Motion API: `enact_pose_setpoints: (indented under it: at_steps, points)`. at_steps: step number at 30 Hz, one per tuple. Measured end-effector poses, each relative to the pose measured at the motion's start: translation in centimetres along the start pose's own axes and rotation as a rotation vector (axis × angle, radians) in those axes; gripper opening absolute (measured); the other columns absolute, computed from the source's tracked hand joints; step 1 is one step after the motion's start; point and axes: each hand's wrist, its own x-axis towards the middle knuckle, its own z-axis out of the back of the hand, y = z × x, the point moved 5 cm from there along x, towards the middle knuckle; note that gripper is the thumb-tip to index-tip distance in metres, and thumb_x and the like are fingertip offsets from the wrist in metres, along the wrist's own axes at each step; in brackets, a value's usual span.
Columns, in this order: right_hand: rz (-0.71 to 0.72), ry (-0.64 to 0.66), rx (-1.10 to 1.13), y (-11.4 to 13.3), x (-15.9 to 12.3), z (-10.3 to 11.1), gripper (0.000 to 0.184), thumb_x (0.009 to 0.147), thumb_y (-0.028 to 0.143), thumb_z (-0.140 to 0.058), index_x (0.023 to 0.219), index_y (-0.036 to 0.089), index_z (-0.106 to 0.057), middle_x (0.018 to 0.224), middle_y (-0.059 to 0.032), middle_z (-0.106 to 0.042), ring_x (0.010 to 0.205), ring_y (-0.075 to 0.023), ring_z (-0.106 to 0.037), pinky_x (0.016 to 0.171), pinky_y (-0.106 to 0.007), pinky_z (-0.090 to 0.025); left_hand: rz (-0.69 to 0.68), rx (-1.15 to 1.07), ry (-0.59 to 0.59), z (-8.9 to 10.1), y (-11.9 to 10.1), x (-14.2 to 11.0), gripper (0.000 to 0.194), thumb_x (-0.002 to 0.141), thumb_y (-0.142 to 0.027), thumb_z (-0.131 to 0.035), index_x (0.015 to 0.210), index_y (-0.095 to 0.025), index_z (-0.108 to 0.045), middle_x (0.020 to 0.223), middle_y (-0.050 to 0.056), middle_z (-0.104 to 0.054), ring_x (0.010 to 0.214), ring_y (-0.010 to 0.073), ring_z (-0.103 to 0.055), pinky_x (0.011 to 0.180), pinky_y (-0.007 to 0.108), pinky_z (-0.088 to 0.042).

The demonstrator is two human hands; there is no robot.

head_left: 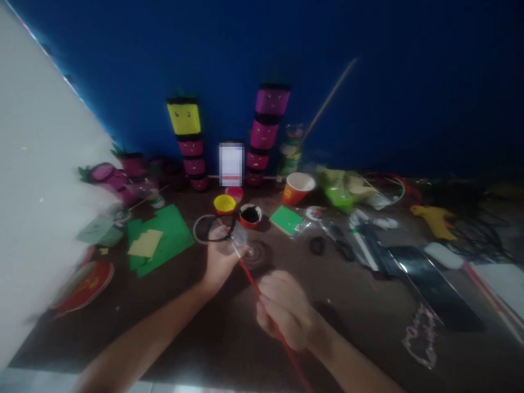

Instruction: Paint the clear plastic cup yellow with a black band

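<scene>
My left hand (221, 256) is closed around what looks like a clear plastic cup (239, 233) with a black band around it. In my right hand (282, 308) is a paintbrush (249, 274) with a long red handle. The brush's tip meets or nearly meets the black band; blur hides the exact contact. Just beyond my left hand stand a small pot of black paint (250, 214), a yellow pot (225, 204) and a pink pot (234, 193).
Green sheets (167, 248) lie at left, near a red round piece (88, 284). Stacked purple and yellow box figures (263, 134) stand against the blue wall, with a paper cup (297, 190) nearby. At right are a yellow glue gun (434, 219), a dark slab (434, 286) and a beaded string (421, 338).
</scene>
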Motion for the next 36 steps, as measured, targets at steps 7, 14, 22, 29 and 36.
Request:
enact_pose_setpoints:
  at_steps: [7, 14, 22, 29, 36]
  points:
    - [0.051, 0.013, -0.036, 0.5, -0.3, -0.5, 0.013, 0.076, 0.009, -0.056, 0.074, 0.018, -0.047, 0.059, -0.0017, -0.058, 0.065, -0.0179, -0.062, 0.060, -0.035, -0.053, -0.026, 0.033, 0.009, -0.1, -0.2, 0.1, 0.062, 0.052, -0.031, -0.081, 0.105, -0.016, -0.051, 0.098, 0.010, -0.064, 0.094, 0.0245, -0.062, 0.091, 0.046, -0.044]
    - [-0.008, 0.004, 0.089, 0.1, -0.5, -0.6, 0.012, 0.079, 0.010, -0.055, 0.078, 0.020, -0.048, 0.064, -0.0003, -0.061, 0.065, -0.0152, -0.061, 0.060, -0.032, -0.052, -0.021, 0.067, 0.006, 0.1, -0.6, 0.0, 0.058, 0.053, -0.028, -0.080, 0.103, -0.016, -0.053, 0.097, 0.009, -0.065, 0.096, 0.0247, -0.062, 0.092, 0.045, -0.042]
    - [-0.720, -0.239, 0.683, -4.3, -2.1, 0.8, 0.016, 0.090, 0.018, -0.042, 0.102, 0.018, -0.052, 0.076, -0.0054, -0.066, 0.072, -0.0174, -0.064, 0.063, -0.035, -0.054, -0.096, 0.051, -0.028, 0.3, -0.9, -0.3, 0.059, 0.056, -0.028, -0.079, 0.107, -0.019, -0.050, 0.095, 0.006, -0.065, 0.088, 0.0214, -0.064, 0.083, 0.039, -0.049]
    - [-0.785, -0.229, 0.674, -6.8, -2.0, 1.7, 0.011, 0.086, 0.017, -0.051, 0.089, 0.019, -0.062, 0.073, -0.0041, -0.067, 0.071, -0.0171, -0.065, 0.063, -0.032, -0.055, -0.083, 0.120, 0.052, 0.0, -0.7, -0.6, 0.063, 0.052, -0.027, -0.080, 0.108, -0.019, -0.053, 0.100, 0.008, -0.065, 0.093, 0.0245, -0.063, 0.085, 0.040, -0.048]
    - [-0.803, -0.194, 0.682, -9.3, -3.3, 3.1, 0.011, 0.084, 0.018, -0.055, 0.088, 0.021, -0.065, 0.072, -0.0036, -0.067, 0.064, -0.0175, -0.065, 0.058, -0.034, -0.056, -0.175, 0.093, 0.130, -0.2, -0.4, -1.1, 0.065, 0.052, -0.020, -0.079, 0.108, -0.022, -0.046, 0.105, 0.007, -0.058, 0.101, 0.0240, -0.059, 0.090, 0.040, -0.046]
